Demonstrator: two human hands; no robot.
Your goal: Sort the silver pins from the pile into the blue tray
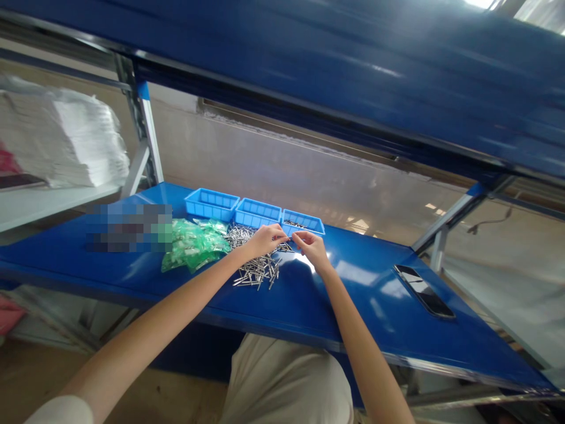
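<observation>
My left hand (267,240) is closed in a pinch over the back right of a pile of short, thin metal pins (256,271). Fingertip to fingertip with it, my right hand (311,246) is also pinched shut. A thin dark piece, which looks like one of the metal pins, shows between the two sets of fingers; its ends are hidden. Just behind the hands stands a small blue bin (315,225) with some dark metal pins in it. A second blue bin (258,213) sits behind the pile; its floor is mostly out of sight.
Left of the pile lie green plastic bags (192,244), beside a blurred patch. A third blue bin (212,203) stands behind them. On the right of the blue table (353,306) lies a phone (424,290). A blue shelf (309,70) overhangs the table.
</observation>
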